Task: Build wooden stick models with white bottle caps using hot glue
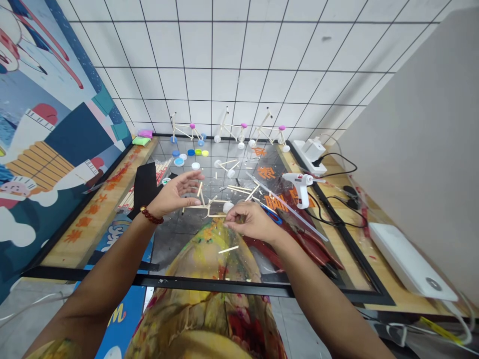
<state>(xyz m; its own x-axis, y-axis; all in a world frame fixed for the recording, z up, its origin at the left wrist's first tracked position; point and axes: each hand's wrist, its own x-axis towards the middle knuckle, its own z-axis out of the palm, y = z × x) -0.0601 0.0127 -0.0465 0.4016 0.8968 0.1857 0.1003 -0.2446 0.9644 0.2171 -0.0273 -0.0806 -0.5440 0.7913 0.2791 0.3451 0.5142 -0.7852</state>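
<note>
My left hand (178, 192) is open, its fingers apart beside a small frame of pale wooden sticks (207, 207) that lies on the glass tabletop. One short stick rises from the frame near my left fingertips. My right hand (247, 220) is closed in a pinch at the frame's right end, next to a white bottle cap (228, 207). Whatever its fingertips hold is too small or hidden to make out. A loose stick (228, 249) lies nearer to me.
Several bottle caps (178, 162) and a stick piece with caps (228, 169) lie farther back. Three stick bicycles (232, 130) stand along the far edge. At right are a glue gun (300, 188), blue-handled scissors (274, 215), red-handled pliers (314, 247) and a power strip (309, 158).
</note>
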